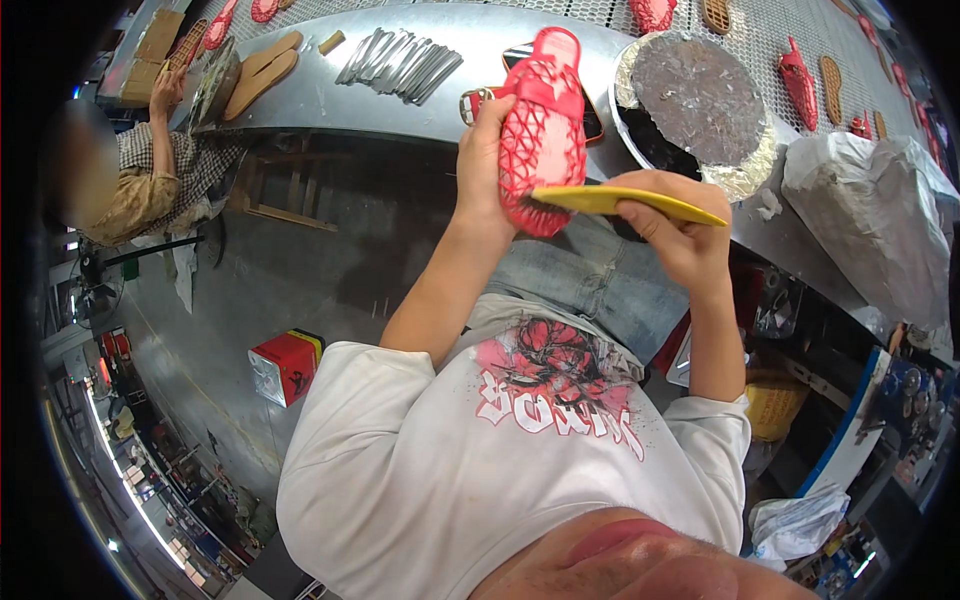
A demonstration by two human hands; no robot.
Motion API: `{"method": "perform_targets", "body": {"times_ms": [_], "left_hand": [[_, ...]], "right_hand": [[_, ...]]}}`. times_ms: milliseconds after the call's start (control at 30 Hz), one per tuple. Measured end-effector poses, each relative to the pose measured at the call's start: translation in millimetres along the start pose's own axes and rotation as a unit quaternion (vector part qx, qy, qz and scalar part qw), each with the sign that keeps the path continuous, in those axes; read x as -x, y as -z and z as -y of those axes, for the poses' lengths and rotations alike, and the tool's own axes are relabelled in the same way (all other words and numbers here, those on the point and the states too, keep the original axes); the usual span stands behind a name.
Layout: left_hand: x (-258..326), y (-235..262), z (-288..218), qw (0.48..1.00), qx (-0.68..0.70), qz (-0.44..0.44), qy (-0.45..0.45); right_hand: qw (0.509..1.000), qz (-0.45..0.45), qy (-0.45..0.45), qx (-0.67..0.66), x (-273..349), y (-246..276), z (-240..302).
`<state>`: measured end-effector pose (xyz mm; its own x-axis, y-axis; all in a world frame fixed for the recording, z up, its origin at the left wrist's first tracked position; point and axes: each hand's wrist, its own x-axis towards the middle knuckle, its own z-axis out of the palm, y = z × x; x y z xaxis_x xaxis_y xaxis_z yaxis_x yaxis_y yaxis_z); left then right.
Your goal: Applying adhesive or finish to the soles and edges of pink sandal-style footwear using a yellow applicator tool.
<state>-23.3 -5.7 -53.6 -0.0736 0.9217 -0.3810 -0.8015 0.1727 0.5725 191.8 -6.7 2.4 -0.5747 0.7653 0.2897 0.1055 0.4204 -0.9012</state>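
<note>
A red shoe upper with woven straps [545, 140] is held sole side up over the table's near edge. My left hand [485, 165] is closed around its left side, beside a strap with a metal buckle. My right hand [680, 225] grips a brush with a flat yellow handle [620, 200]. Its short dark bristles touch the lower end of the upper, on the pale pink underside. Behind the upper lies a dark flat object [593, 125], mostly hidden.
A round pan with a dark crusted lid [700, 110] stands right of the upper. Thin metal strips [400, 65] and tan soles [262, 75] lie on the metal table [480, 30]. Farther back, a mesh surface carries red shoes [797, 85]. A co-worker [150, 180] sits at left.
</note>
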Motion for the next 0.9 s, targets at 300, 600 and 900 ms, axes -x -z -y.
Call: {"method": "perform_targets", "body": {"times_ms": [300,600,900], "left_hand": [[-2,2,-5,0.990,-0.032,-0.042,-0.133],[-1,-1,-18,0.962,-0.195,0.116,-0.150],[-5,10,-21,0.962,-0.210,0.123,-0.123]], "right_hand": [[0.994,-0.113,0.005,-0.002,-1,-14,0],[1.000,-0.011,-0.012,0.021,-15,-5,-4],[0.996,-0.080,0.039,0.022,-14,-10,-13]]}}
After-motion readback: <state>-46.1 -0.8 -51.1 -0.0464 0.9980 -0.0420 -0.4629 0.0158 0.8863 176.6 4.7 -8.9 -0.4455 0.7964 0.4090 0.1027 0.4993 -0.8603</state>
